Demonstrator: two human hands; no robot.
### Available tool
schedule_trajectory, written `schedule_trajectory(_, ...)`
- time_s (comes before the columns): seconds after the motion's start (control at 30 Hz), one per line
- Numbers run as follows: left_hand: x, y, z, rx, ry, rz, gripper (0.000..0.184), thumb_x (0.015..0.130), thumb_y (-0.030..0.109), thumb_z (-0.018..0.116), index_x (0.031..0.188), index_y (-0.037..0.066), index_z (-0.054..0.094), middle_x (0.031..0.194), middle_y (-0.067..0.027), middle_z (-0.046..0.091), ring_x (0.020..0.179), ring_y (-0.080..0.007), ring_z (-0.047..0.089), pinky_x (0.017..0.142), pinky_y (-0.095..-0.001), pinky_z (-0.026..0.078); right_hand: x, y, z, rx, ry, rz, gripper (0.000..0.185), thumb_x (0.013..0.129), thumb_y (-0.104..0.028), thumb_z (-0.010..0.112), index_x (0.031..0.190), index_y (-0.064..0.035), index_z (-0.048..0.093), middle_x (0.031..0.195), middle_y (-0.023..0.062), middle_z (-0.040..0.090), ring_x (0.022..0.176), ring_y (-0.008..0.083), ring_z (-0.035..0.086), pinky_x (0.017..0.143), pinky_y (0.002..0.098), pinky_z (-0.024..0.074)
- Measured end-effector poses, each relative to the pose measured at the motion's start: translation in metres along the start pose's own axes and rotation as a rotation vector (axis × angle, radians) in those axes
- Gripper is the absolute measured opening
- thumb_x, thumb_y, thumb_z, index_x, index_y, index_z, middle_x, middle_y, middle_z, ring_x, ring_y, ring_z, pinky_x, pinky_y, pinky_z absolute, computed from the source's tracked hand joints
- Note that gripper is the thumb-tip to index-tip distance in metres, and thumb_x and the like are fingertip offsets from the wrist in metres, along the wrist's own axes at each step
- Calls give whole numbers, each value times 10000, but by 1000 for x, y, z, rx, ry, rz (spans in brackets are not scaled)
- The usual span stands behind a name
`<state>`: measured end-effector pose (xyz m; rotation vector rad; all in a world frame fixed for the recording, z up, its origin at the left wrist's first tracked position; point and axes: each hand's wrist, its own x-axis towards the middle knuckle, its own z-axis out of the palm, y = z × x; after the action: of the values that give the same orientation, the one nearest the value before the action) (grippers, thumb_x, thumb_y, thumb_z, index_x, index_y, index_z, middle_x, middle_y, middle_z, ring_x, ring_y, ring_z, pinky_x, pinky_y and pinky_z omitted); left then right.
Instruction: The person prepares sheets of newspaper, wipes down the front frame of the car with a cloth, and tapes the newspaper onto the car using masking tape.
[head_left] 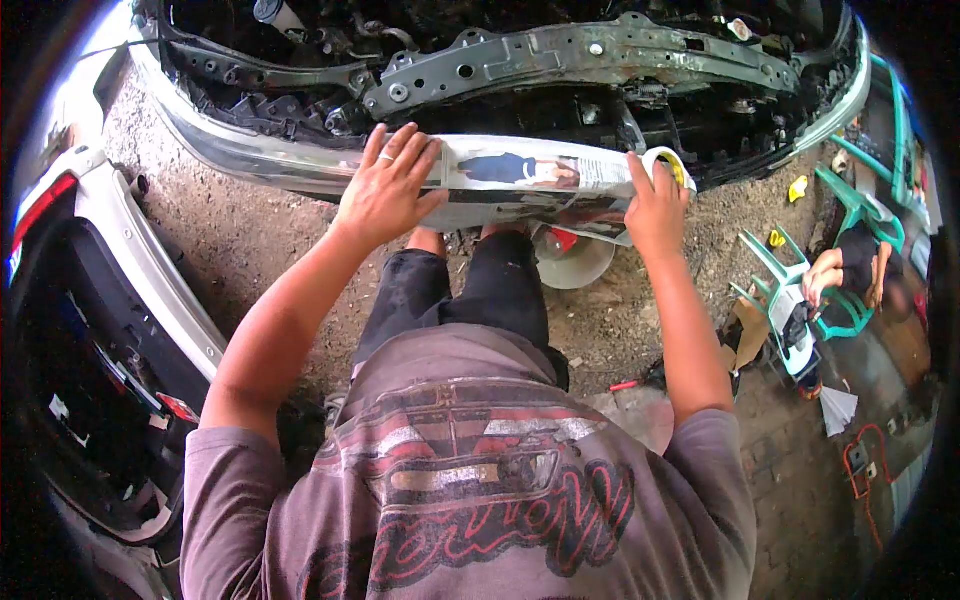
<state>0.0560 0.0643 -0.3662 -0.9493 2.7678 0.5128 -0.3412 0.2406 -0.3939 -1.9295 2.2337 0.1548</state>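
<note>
A sheet of printed newspaper (520, 170) lies along the front edge of a car's bumper (270, 160), its lower part hanging down. My left hand (388, 190) rests on the newspaper's left end, fingers spread and pointing up, a ring on one finger. At the right end my right hand (657, 205) has its fingers bent against the paper, the index finger pointing up. Beside its fingertips a roll of tape (668, 163) with a yellow core touches the paper. Whether the right fingers pinch the roll or the paper is too small to tell.
Behind the bumper is the open engine bay with a metal crossbeam (600, 50). A detached white car panel (150, 260) stands at the left. Below the paper sits a pale basin (575, 262). Green chairs (850, 315) and a seated person (850, 270) are at the right.
</note>
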Motion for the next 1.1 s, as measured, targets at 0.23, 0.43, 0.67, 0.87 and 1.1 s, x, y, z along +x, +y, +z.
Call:
schedule_trajectory(0.23, 12, -30, -19, -15, 87, -66, 532, 946, 200, 640, 1451, 45, 580, 1364, -149, 640, 1264, -325, 621, 1136, -480, 436, 1, -2, 1, -3, -26, 23, 699, 855, -74, 721, 1514, -251, 569, 1358, 167, 599, 1251, 360, 609, 1058, 550, 413)
schedule_trajectory(0.43, 41, -57, -25, -389, -30, -211, 421, 809, -7, 615, 1214, -27, 728, 1255, -239, 679, 1178, -433, 647, 1062, -473, 519, 1, -6, 1, 5, 1, 35, 693, 849, -60, 714, 1504, -240, 576, 1355, 168, 600, 1245, 352, 611, 1044, 548, 420)
schedule_trajectory(0.67, 64, -87, -2, -322, -153, -281, 361, 804, 31, 670, 1141, 80, 790, 889, -271, 738, 862, -453, 738, 833, -508, 596, 1, -11, -3, 25, 11, 49, 686, 872, -36, 660, 1520, -244, 572, 1353, 188, 601, 1263, 373, 600, 1051, 543, 434)
schedule_trajectory(0.87, 85, -76, -16, -227, -229, -326, 254, 866, 49, 606, 1061, 76, 766, 1012, -252, 745, 995, -449, 727, 881, -522, 579, 1, -12, -1, 16, 2, 55, 665, 878, -65, 697, 1510, -241, 581, 1375, 186, 612, 1282, 359, 605, 1077, 556, 409)
schedule_trajectory(1.1, 86, -76, 13, -162, -184, -301, 156, 853, 71, 620, 932, 58, 754, 1014, -246, 740, 967, -452, 731, 853, -538, 589, 0, -11, -2, 30, -18, 69, 664, 872, -68, 702, 1503, -244, 588, 1387, 184, 607, 1274, 352, 611, 1097, 548, 405)
